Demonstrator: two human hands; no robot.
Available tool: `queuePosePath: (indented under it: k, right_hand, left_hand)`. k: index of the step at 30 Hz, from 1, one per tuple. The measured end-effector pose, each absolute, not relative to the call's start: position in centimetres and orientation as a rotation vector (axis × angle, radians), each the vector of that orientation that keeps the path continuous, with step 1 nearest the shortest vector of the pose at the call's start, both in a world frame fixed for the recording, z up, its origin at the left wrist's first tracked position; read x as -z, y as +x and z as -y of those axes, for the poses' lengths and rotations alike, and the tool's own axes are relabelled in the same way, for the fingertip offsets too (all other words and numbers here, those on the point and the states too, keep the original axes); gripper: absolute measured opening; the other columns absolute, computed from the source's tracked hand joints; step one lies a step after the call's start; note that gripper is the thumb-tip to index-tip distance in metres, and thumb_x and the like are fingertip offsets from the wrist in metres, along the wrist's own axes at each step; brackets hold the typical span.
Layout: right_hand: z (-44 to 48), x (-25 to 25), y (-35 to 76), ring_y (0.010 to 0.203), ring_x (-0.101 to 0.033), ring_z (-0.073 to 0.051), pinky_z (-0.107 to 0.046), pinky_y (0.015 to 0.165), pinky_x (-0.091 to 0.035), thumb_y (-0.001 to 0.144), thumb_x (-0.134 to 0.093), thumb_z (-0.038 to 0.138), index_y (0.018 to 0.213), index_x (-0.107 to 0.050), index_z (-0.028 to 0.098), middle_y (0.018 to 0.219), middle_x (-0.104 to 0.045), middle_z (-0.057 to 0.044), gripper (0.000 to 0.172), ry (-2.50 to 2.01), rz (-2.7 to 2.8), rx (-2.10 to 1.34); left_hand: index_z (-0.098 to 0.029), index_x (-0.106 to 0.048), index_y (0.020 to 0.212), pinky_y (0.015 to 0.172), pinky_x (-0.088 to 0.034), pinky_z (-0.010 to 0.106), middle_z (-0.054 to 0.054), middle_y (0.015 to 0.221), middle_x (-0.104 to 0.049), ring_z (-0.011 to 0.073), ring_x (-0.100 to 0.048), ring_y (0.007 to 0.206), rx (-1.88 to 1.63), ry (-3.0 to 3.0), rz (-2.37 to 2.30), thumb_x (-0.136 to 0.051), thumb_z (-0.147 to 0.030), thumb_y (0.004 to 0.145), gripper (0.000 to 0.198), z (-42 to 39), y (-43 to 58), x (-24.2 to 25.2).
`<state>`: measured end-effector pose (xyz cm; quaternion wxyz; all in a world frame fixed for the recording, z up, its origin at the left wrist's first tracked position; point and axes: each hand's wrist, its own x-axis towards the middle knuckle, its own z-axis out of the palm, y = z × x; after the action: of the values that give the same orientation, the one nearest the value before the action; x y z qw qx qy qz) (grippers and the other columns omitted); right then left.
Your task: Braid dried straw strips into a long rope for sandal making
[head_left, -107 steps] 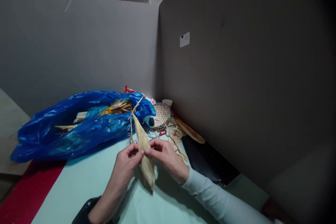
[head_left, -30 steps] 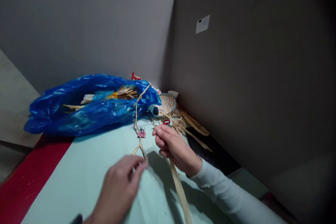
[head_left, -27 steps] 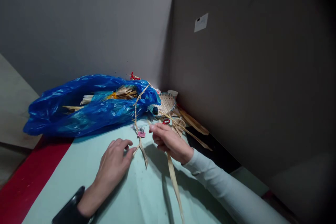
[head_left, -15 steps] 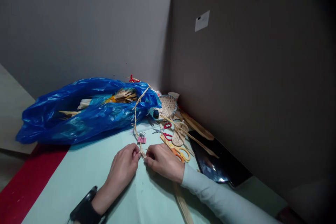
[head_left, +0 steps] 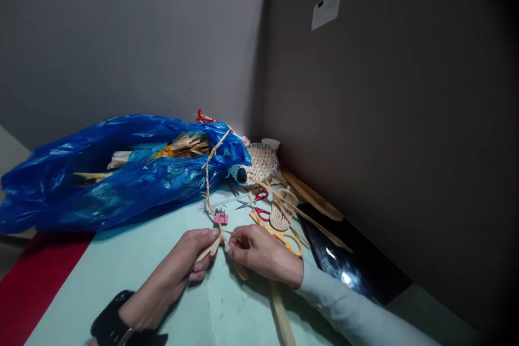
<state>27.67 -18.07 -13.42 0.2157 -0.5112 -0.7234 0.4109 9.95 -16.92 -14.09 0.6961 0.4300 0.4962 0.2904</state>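
A thin braid of dried straw-like strips [head_left: 208, 181] runs down from the blue bag to a pink binder clip [head_left: 221, 218], which grips it on the table. Below the clip the braid parts into loose strands. My left hand [head_left: 198, 254] pinches a pale strand [head_left: 210, 248] between thumb and fingers. Just to the right, my right hand [head_left: 259, 251] has its fingertips closed on another strand, and a strip end [head_left: 241, 271] hangs beneath it. A long flat strip [head_left: 281, 313] lies on the table below my right wrist.
A blue plastic bag [head_left: 121, 200] with dried strips sits at back left. Near the corner stands a woven basket [head_left: 261, 162]. Red-handled scissors [head_left: 259, 205], a woven sole-shaped piece [head_left: 284, 209], yellow scissors [head_left: 292, 243] and a shiny black flat object [head_left: 348, 259] lie right of my hands.
My hands have moved slightly apart, and the strands below the clip are now spread between them. A pale strand shows in my left hand. The view has shifted a little.
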Motion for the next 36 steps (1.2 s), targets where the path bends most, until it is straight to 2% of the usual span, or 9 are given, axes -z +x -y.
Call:
queuePosePath:
  k: [3,7,13,16,19,21,24,30,36]
  right_hand:
    - [18.0,12.8,28.0,0.057,-0.041,-0.008,-0.020,0.052,-0.027,0.077,-0.054,0.016,0.072,-0.058,0.014,0.061,-0.051,0.003,0.006,-1.390,2.030,-1.129]
    - [17.8,12.7,28.6,0.058,-0.043,-0.009,-0.020,0.052,-0.027,0.077,-0.053,0.016,0.073,-0.056,0.015,0.061,-0.052,0.003,0.005,-1.376,2.047,-1.151]
    - [17.5,13.4,28.7,0.060,-0.047,-0.010,-0.020,0.052,-0.029,0.077,-0.054,0.019,0.078,-0.059,0.015,0.067,-0.058,0.001,0.006,-1.427,2.013,-1.174]
    - [17.6,13.5,28.4,0.059,-0.047,-0.010,-0.021,0.052,-0.029,0.077,-0.057,0.022,0.087,-0.063,0.015,0.067,-0.060,0.001,0.014,-1.436,1.987,-1.149]
    - [17.9,13.5,28.2,0.056,-0.046,-0.010,-0.022,0.053,-0.029,0.083,-0.055,0.027,0.081,-0.065,0.014,0.062,-0.060,0.001,0.016,-1.389,1.973,-1.098]
    - [18.1,13.3,28.1,0.056,-0.048,-0.010,-0.022,0.055,-0.030,0.085,-0.052,0.025,0.077,-0.065,0.014,0.059,-0.060,0.001,0.019,-1.364,1.953,-1.065]
    - [18.4,13.2,27.8,0.055,-0.048,-0.010,-0.022,0.056,-0.030,0.085,-0.052,0.020,0.073,-0.065,0.013,0.057,-0.060,0.001,0.020,-1.360,1.926,-1.033]
    - [20.3,13.3,26.3,0.058,-0.051,-0.012,-0.023,0.055,-0.027,0.087,-0.049,0.020,0.076,-0.063,0.015,0.062,-0.062,-0.001,0.019,-1.420,1.964,-0.847]
    - [22.8,14.2,25.2,0.072,-0.061,-0.019,-0.028,0.061,-0.030,0.090,-0.042,0.016,0.104,-0.059,0.017,0.088,-0.070,-0.008,0.022,-1.400,2.262,-0.515]
  left_hand:
    - [-0.017,-0.052,0.066,0.029,-0.018,0.013,-0.009,0.044,-0.047,0.0004,-0.027,0.031,-0.600,0.990,-1.180,-0.071,-0.039,0.066,0.030,16.4,10.2,14.4]
    - [-0.017,-0.053,0.070,0.031,-0.035,0.014,-0.001,0.057,-0.065,0.0065,-0.052,0.036,-0.527,1.027,-1.213,-0.074,-0.038,0.062,0.031,16.0,10.4,14.1]
    - [-0.017,-0.053,0.070,0.038,-0.046,0.019,0.003,0.064,-0.070,0.0148,-0.066,0.050,-0.431,1.000,-1.249,-0.075,-0.037,0.059,0.032,15.3,10.2,13.5]
    - [-0.017,-0.053,0.065,0.033,-0.038,0.016,0.001,0.057,-0.066,0.0099,-0.058,0.040,-0.464,0.995,-1.262,-0.075,-0.034,0.056,0.029,15.4,10.2,13.4]
    - [-0.018,-0.049,0.058,0.029,-0.017,0.014,-0.007,0.043,-0.051,0.0014,-0.031,0.028,-0.604,1.005,-1.299,-0.069,-0.035,0.060,0.026,16.4,10.5,13.6]
    - [-0.020,-0.045,0.057,0.030,-0.012,0.015,-0.012,0.039,-0.039,0.0010,-0.020,0.029,-0.719,1.017,-1.340,-0.065,-0.035,0.064,0.026,17.2,11.0,14.0]
    - [-0.021,-0.044,0.055,0.032,-0.013,0.017,-0.013,0.036,-0.033,0.0028,-0.021,0.030,-0.858,1.057,-1.409,-0.062,-0.033,0.066,0.025,18.2,11.7,14.8]
    - [-0.017,-0.054,0.056,0.038,-0.015,0.018,-0.006,0.043,-0.050,0.0039,-0.030,0.036,-0.982,1.055,-1.420,-0.060,-0.021,0.060,0.008,18.9,12.4,15.0]
    - [-0.016,-0.057,0.064,0.041,-0.010,0.020,-0.011,0.040,-0.034,0.0038,-0.021,0.038,-0.942,0.995,-1.326,-0.064,-0.033,0.066,0.019,19.3,11.9,14.3]
